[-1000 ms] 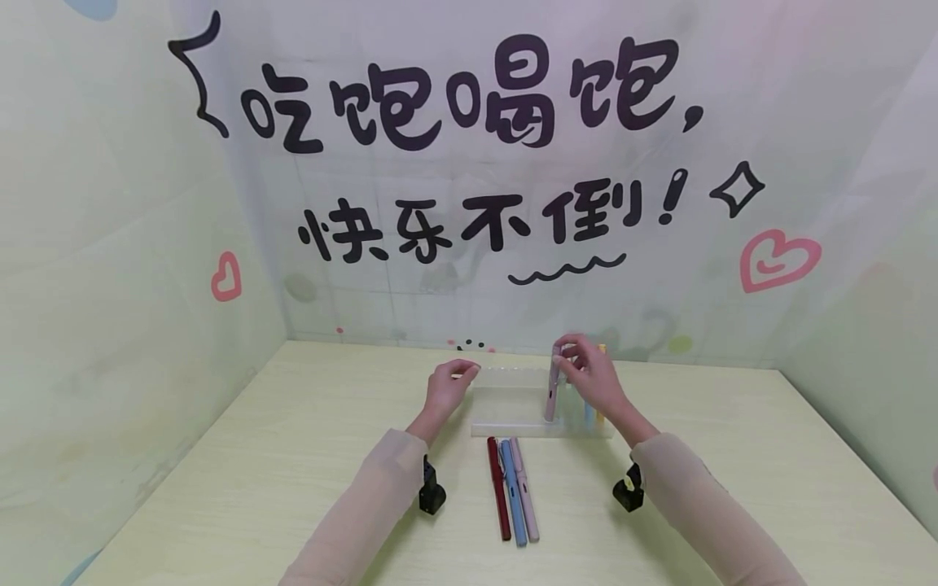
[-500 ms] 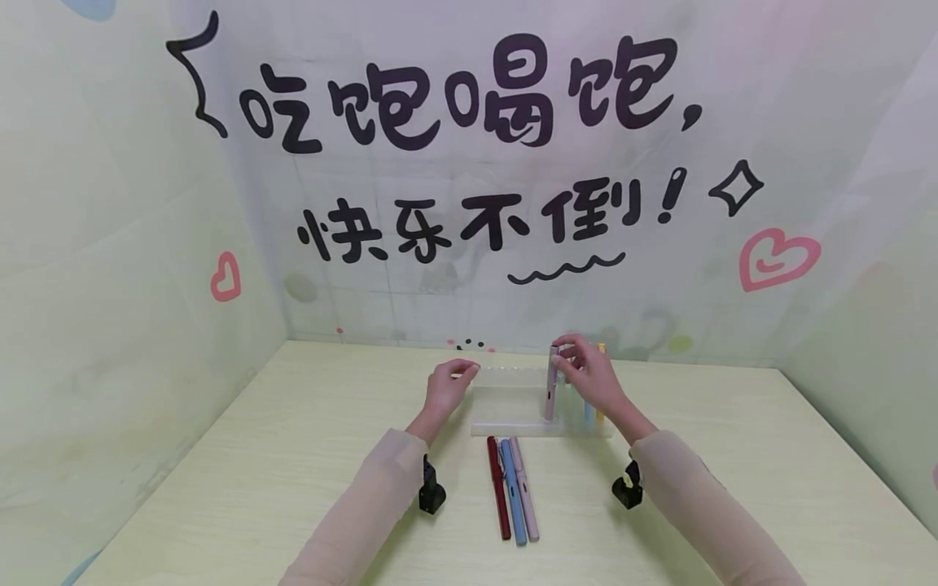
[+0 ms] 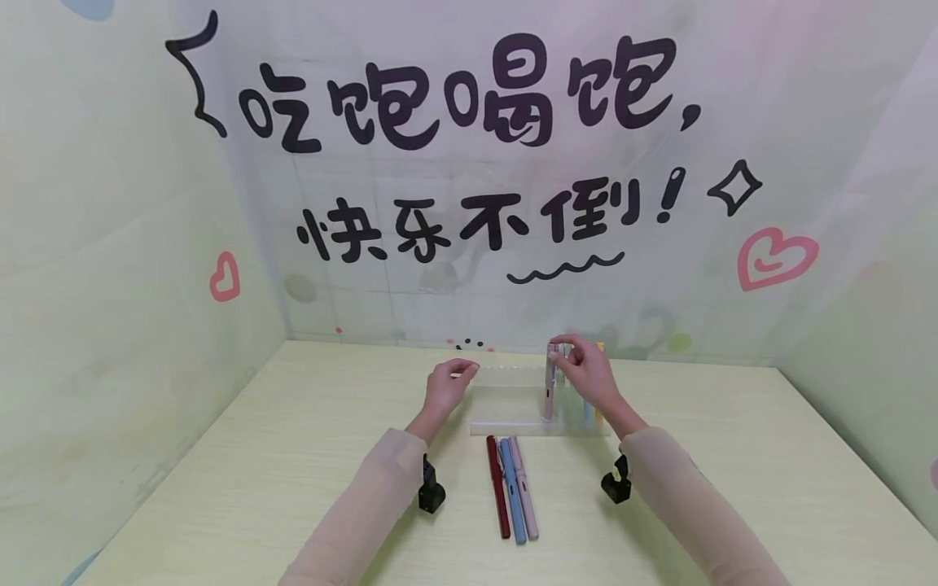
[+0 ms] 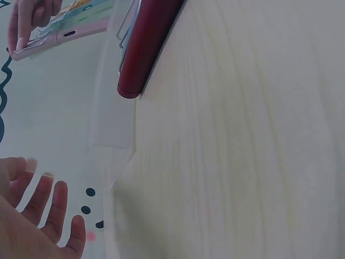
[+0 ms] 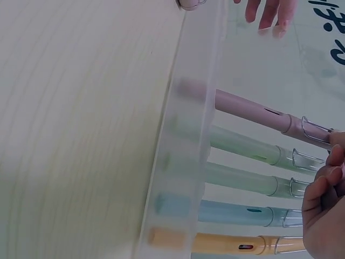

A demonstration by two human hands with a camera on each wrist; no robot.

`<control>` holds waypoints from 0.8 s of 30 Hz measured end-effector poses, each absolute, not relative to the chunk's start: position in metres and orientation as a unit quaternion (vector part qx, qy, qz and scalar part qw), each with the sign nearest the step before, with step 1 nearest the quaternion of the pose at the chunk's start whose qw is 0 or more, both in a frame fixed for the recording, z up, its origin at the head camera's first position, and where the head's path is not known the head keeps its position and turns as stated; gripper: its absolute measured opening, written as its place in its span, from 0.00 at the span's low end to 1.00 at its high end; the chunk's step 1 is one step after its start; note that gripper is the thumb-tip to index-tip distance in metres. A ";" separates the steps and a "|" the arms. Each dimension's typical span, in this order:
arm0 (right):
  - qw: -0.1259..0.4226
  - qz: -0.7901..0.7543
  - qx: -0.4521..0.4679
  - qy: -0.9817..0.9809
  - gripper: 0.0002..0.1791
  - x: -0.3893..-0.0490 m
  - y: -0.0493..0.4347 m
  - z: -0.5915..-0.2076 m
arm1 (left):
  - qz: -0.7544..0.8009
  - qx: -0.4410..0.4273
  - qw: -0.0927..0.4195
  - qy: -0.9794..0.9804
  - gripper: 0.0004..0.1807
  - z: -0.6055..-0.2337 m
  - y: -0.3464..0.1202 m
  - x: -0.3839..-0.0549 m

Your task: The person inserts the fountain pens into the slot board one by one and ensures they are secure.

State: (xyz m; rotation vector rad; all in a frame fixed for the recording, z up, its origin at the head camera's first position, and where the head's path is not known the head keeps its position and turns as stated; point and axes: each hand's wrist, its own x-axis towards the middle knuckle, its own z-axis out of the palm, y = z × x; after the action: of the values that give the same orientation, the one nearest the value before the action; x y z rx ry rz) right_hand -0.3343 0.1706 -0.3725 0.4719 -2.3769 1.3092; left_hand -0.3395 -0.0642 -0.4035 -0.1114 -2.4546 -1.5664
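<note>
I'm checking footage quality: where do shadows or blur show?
Head view: fairly even light, soft shadows on the table; left wrist view: dimmer, a shadow near the bottom; right wrist view: the mauve pen looks blurred where the translucent rack covers its end.

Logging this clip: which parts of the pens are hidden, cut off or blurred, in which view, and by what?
Right wrist view: the cap end of the mauve pen, covered by the right hand.
Right wrist view: the lower ends of the standing pens, blurred behind the rack's frosted strip.
Left wrist view: the far end of the red pen, cut off by the top edge.
Left wrist view: most of the table's blue pen, behind the red one.
</note>
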 end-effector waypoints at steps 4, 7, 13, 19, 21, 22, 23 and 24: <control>0.190 0.470 0.157 -0.847 0.12 -0.336 0.168 -0.374 | -0.535 -0.041 0.113 -0.836 0.11 -0.404 -0.064 -0.340; 0.191 0.466 0.152 -0.851 0.13 -0.338 0.167 -0.375 | -0.535 -0.042 0.113 -0.836 0.11 -0.404 -0.065 -0.340; 0.189 0.459 0.143 -0.857 0.15 -0.338 0.165 -0.377 | -0.531 -0.043 0.114 -0.838 0.11 -0.405 -0.065 -0.340; 0.189 0.450 0.148 -0.860 0.16 -0.338 0.165 -0.377 | -0.529 -0.040 0.118 -0.840 0.11 -0.405 -0.064 -0.338; 0.190 0.448 0.151 -0.861 0.16 -0.339 0.165 -0.378 | -0.528 -0.039 0.118 -0.840 0.10 -0.405 -0.063 -0.337; 0.188 0.446 0.152 -0.861 0.16 -0.339 0.165 -0.378 | -0.528 -0.038 0.118 -0.840 0.10 -0.405 -0.063 -0.337; 0.188 0.446 0.154 -0.862 0.17 -0.339 0.165 -0.378 | -0.528 -0.037 0.118 -0.840 0.10 -0.405 -0.063 -0.337; 0.188 0.445 0.156 -0.862 0.17 -0.339 0.165 -0.378 | -0.528 -0.036 0.117 -0.840 0.11 -0.405 -0.063 -0.337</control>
State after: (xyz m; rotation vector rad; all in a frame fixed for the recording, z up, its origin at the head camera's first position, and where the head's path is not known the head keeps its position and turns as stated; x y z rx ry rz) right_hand -0.3386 0.1652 -0.3782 0.4384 -2.4246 1.2510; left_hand -0.3367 -0.0629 -0.4053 -0.1041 -2.4590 -1.5459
